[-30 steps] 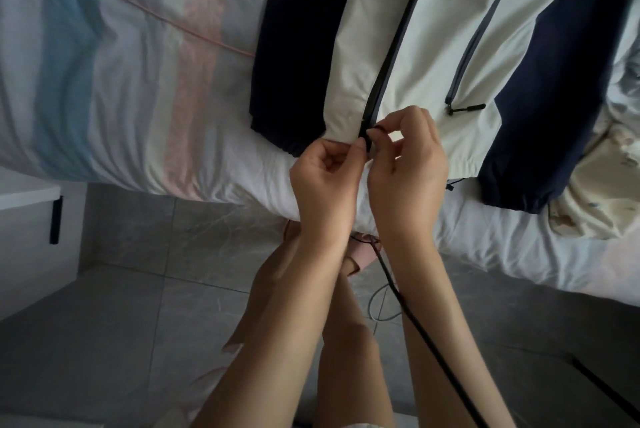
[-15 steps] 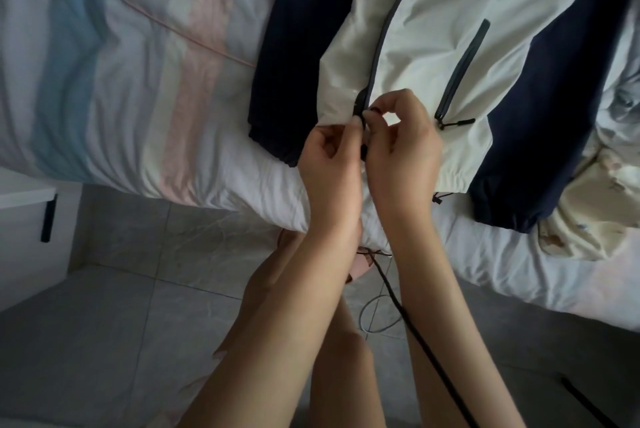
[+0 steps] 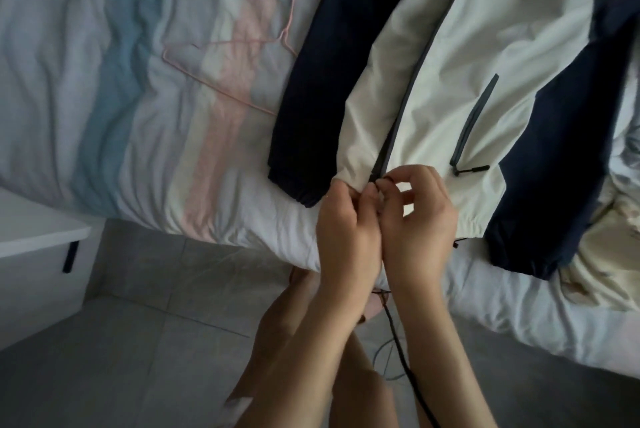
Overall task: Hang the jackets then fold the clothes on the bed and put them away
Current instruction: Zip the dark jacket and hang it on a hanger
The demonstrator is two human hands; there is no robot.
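Two hands work at the bed's (image 3: 242,213) near edge: our left hand (image 3: 346,230) pinches the white-and-navy zip-front jacket's (image 3: 485,88) hem, our right hand (image 3: 419,219) pinches its dark zipper (image 3: 398,116) base. Pink wire hanger (image 3: 228,71) lies just beside the jacket's sleeve.

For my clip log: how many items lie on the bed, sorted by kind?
Jackets: 1, the white and navy jacket, both hands at its zipper bottom
Hangers: 1, the pink wire hanger
Other clothing: 1 cream garment at the right edge, partly cut off
Total: 3
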